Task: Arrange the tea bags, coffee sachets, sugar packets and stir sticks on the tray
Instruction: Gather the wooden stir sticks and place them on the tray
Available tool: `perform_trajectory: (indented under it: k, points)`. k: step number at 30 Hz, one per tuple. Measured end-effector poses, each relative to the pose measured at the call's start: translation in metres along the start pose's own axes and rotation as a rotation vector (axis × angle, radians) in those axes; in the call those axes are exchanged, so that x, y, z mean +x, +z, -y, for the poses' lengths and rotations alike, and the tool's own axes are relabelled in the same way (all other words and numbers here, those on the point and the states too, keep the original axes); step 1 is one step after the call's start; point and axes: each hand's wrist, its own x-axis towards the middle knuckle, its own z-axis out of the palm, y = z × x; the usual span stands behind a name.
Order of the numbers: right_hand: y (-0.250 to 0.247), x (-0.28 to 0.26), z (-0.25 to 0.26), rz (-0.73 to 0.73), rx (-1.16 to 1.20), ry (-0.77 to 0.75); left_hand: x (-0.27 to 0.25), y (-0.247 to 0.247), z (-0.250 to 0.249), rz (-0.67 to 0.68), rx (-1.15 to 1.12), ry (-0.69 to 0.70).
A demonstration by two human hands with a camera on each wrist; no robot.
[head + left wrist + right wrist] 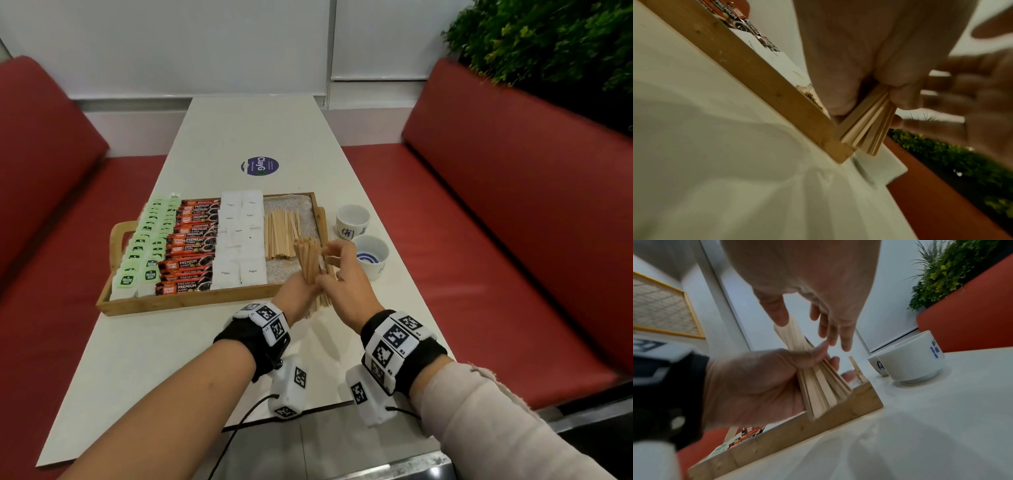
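Observation:
A wooden tray (191, 299) holds columns of green tea bags (147, 246), red coffee sachets (191, 246) and white sugar packets (239, 240), with a pile of stir sticks (281, 236) lying flat at its right. My left hand (303, 291) grips a fanned bundle of stir sticks (308, 263) upright over the tray's front right corner. In the left wrist view the bundle (865, 128) sticks out below the curled fingers. My right hand (334, 260) is beside the bundle's top with its fingers straight. In the right wrist view its thumb (777, 313) touches the sticks (822, 386).
Two white cups with blue marks (352, 219) (371, 255) stand just right of the tray, close to my right hand. A round purple sticker (259, 166) lies on the white table beyond the tray. Red benches flank the table, and a plant stands at the far right.

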Motion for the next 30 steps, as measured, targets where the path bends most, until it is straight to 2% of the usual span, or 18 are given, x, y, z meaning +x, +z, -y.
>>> perform_trajectory:
  k: [4,10,14,19,26,30]
  points:
    - [0.012,0.007,-0.004,-0.11,-0.017,0.107,0.01,-0.026,-0.016,-0.061,-0.202,-0.099]
    - [0.046,0.022,0.003,-0.029,-0.145,0.208,0.022,-0.052,-0.028,-0.03,-0.404,-0.2]
    - [0.066,0.032,0.008,-0.096,-0.29,0.246,0.026,-0.06,-0.025,-0.007,-0.391,-0.264]
    - [0.066,0.039,0.017,-0.144,-0.488,0.289,0.033,-0.061,-0.03,0.027,-0.441,-0.314]
    - [0.066,0.052,0.022,-0.169,-0.513,0.372,0.061,-0.067,-0.031,0.053,-0.478,-0.404]
    - [0.072,0.07,0.021,-0.168,-0.494,0.426,0.085,-0.074,-0.03,0.09,-0.349,-0.421]
